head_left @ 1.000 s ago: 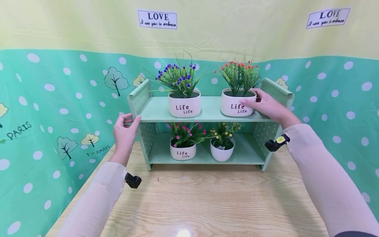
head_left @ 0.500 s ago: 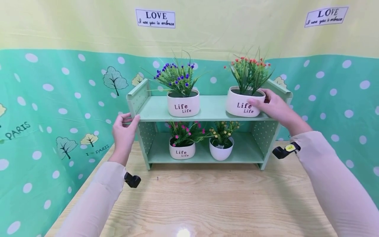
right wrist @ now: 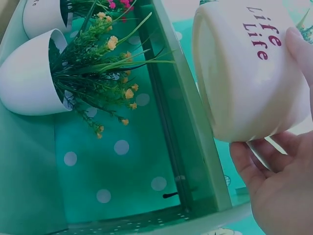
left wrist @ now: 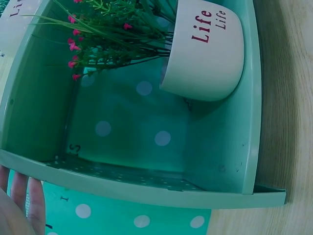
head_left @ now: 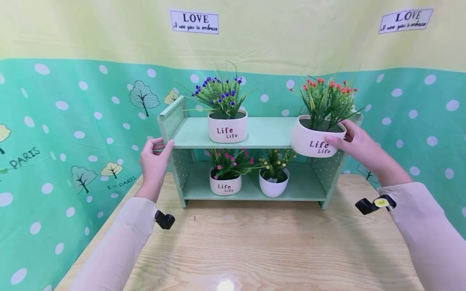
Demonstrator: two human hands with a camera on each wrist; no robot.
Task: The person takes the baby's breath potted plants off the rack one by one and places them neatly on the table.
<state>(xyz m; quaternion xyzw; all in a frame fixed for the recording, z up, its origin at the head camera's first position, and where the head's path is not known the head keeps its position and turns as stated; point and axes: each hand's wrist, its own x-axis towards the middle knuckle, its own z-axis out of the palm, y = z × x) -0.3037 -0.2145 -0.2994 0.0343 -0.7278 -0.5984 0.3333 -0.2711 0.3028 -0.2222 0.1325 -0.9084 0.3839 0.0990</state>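
Observation:
My right hand grips the right end of a white oval flowerpot marked "Life", thumb on the front and fingers behind. Red artificial flowers and grass blades rise from it. Tilted slightly, the pot overlaps the front edge of the upper tier; the right wrist view shows its underside. My left hand holds the left side panel of a green two-tier shelf, thumb at the front edge and fingers outside. A purple-flowered pot stands on the upper tier.
On the lower tier are a pink-flowered "Life" pot and a round white pot with yellow flowers. The shelf stands on a wooden table, before a green and yellow curtain. Perforated panels close the shelf's sides.
My right hand has slid the red-flowered pot to the right along the upper tier, then brought it forward over the front edge, tilting it. The left hand stays at the side panel.

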